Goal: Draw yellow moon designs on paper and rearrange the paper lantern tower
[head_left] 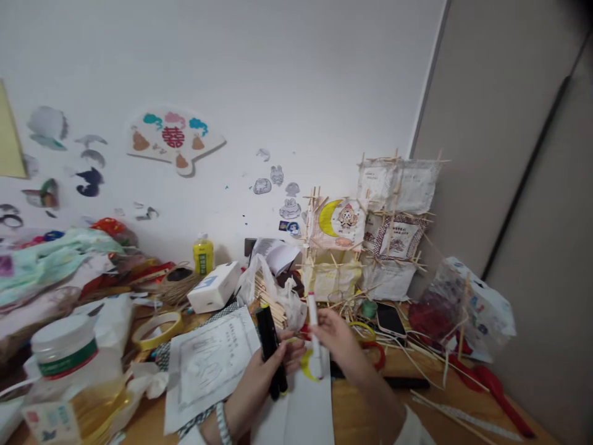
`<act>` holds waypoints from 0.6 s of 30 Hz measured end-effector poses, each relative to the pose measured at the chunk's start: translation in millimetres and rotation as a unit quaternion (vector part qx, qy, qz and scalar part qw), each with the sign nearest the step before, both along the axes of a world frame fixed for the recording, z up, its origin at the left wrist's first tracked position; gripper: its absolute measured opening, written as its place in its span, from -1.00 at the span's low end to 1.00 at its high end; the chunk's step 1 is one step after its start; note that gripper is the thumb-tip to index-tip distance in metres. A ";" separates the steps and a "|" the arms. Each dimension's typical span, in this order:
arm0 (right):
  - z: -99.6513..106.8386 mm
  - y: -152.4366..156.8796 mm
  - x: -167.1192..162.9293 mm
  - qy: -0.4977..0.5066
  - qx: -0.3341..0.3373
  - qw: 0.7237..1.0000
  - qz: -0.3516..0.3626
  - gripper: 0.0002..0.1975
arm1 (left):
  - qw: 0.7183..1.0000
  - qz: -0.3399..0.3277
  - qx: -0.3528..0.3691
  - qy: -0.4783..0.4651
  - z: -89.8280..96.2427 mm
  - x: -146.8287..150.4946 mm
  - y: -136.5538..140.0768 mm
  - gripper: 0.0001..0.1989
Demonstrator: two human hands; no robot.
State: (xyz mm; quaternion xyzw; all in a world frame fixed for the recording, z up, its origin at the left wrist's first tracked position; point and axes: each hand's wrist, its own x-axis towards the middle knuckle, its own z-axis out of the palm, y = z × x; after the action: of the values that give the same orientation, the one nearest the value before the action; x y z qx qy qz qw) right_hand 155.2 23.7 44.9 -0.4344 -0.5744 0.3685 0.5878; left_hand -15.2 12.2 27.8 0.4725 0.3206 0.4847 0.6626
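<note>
My left hand point(259, 378) is closed round black marker pens point(265, 327) with yellow ends, held upright side by side. In my right hand point(340, 337) a white marker pen point(314, 309) with a pink end is gripped between thumb and fingers, also upright. Beneath both hands lies a white paper sheet point(296, 414) with a yellow crescent point(307, 366) partly hidden behind the white pen. To the left of my left hand rests a line drawing point(204, 364) with written characters on white paper.
Upright stick frames with drawings point(340, 225) stand at the back right. A plastic bag of sticks point(273, 296), a white box point(214, 287) and a tape roll point(157, 330) lie behind and left. A large jar point(69, 371) stands front left; a phone point(390, 320) lies right.
</note>
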 end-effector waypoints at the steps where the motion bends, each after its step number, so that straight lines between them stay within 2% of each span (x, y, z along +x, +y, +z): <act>1: -0.3 0.8 -15.6 0.004 0.008 0.999 0.031 -0.80 | 1.000 -0.003 0.011 0.014 -0.6 0.1 -0.9 -0.45; 2: -0.4 1.6 -28.2 -0.014 0.015 0.999 0.046 -0.84 | 0.999 -0.001 0.023 0.031 -1.4 -0.2 -1.6 -0.47; 4: 1.2 2.6 -42.4 -0.099 0.048 0.994 0.020 -0.91 | 0.997 -0.003 0.048 0.054 -3.3 -1.5 -1.7 -0.49; 6: 5.4 2.8 -44.0 -0.180 0.069 0.981 -0.017 -0.91 | 0.996 -0.037 0.066 0.053 -5.4 -3.1 -0.9 -0.49; 7: 8.3 2.5 -42.1 -0.198 0.065 0.978 -0.014 -0.91 | 0.994 -0.060 0.071 0.051 -6.3 -3.7 -0.6 -0.49; 9: 14.4 0.9 -37.2 -0.172 0.033 0.983 0.051 -0.87 | 0.991 -0.096 0.073 0.063 -7.6 -4.5 -1.0 -0.48; 11: 20.5 -2.4 -34.5 -0.113 -0.016 0.980 0.163 -0.71 | 0.986 -0.121 0.072 0.089 -7.6 -4.6 -3.4 -0.47; 14: 29.7 -10.8 -37.7 -0.079 -0.068 0.947 0.302 -0.60 | 0.978 -0.154 0.068 0.123 -4.6 -5.2 -9.2 -0.49; 16: 35.4 -17.7 -43.1 -0.082 -0.082 0.936 0.333 -0.67 | 0.975 -0.154 0.066 0.147 -1.6 -6.3 -12.4 -0.60; 18: 39.0 -23.8 -48.9 -0.075 -0.086 0.942 0.317 -0.74 | 0.974 -0.135 0.074 0.168 0.4 -7.3 -14.0 -0.75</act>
State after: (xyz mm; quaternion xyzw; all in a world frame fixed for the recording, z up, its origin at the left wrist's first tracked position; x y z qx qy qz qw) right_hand 106.3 -0.1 83.9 -0.3054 -0.6908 0.5501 0.3562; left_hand -22.6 -1.8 28.2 0.6333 0.3238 0.3272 0.6221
